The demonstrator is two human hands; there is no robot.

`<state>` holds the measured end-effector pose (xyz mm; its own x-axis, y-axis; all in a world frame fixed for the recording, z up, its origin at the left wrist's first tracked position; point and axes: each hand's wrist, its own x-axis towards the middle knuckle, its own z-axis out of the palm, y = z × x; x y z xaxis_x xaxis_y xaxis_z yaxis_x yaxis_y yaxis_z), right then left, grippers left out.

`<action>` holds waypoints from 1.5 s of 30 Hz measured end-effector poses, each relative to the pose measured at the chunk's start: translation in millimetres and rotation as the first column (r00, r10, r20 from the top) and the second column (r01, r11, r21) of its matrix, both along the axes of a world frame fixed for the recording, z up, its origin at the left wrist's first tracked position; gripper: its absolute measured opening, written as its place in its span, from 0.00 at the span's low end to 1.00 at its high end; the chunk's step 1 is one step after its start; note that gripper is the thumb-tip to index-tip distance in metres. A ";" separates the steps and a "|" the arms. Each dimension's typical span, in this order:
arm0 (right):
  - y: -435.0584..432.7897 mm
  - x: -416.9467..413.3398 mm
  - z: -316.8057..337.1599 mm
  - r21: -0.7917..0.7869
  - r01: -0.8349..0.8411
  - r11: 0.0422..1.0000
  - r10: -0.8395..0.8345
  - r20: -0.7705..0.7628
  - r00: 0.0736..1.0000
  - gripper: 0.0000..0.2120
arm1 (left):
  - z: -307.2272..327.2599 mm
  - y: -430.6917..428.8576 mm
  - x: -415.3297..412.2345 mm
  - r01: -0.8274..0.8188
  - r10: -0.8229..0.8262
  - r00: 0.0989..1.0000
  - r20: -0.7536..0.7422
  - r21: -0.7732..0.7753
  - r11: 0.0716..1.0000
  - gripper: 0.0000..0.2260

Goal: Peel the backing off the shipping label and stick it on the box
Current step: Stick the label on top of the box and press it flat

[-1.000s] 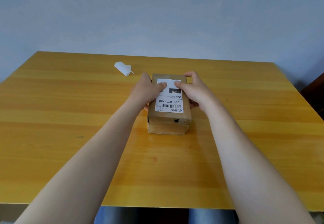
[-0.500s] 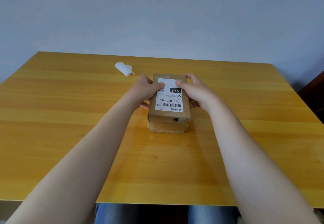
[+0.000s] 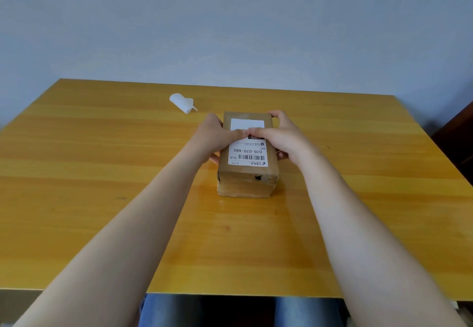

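A small brown cardboard box (image 3: 247,183) stands in the middle of the yellow wooden table (image 3: 102,173). A white shipping label (image 3: 247,155) with a barcode lies flat on the box's top face. My left hand (image 3: 217,137) wraps the box's left side and my right hand (image 3: 281,137) wraps its right side. Both thumbs lie on the label's middle, tips touching, and cover part of its black print. The curled white backing (image 3: 182,102) lies on the table, beyond the box to the left.
A pale wall rises behind the table's far edge. A dark piece of furniture (image 3: 458,137) stands past the table's right edge. My legs in blue jeans show under the near edge.
Both thumbs have slid inward across the label until their tips meet at its middle. The box and the backing have stayed in place.
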<state>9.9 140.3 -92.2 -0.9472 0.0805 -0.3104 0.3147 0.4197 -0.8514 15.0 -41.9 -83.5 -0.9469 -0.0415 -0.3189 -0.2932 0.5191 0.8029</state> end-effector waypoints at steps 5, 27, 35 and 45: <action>-4.0 -8.4 -1.7 -0.023 0.008 1.000 -0.008 0.000 1.000 0.35 | -2.4 3.4 -7.0 -0.018 0.015 0.999 -0.031 -0.111 0.994 0.31; -0.5 -33.8 -18.8 -0.030 0.024 0.999 -0.026 -0.052 0.998 0.15 | -7.7 2.3 -32.9 -0.079 0.072 0.993 -0.090 -0.080 0.994 0.20; 2.8 -19.9 -11.0 -0.144 -0.015 0.989 0.017 0.015 1.000 0.20 | 1.6 6.4 -21.5 0.009 -0.017 0.999 -0.042 -0.165 0.986 0.22; 12.0 -1.0 -5.3 -0.201 -0.125 0.972 0.134 0.033 0.990 0.35 | 5.6 -4.3 -7.5 0.137 -0.135 0.990 0.047 -0.047 0.989 0.37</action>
<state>8.8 152.2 -97.4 -0.9297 -0.1096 -0.3516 0.3097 0.2840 -0.9074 7.4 -46.2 -77.9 -0.9300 0.0700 -0.3610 -0.2514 0.5954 0.7631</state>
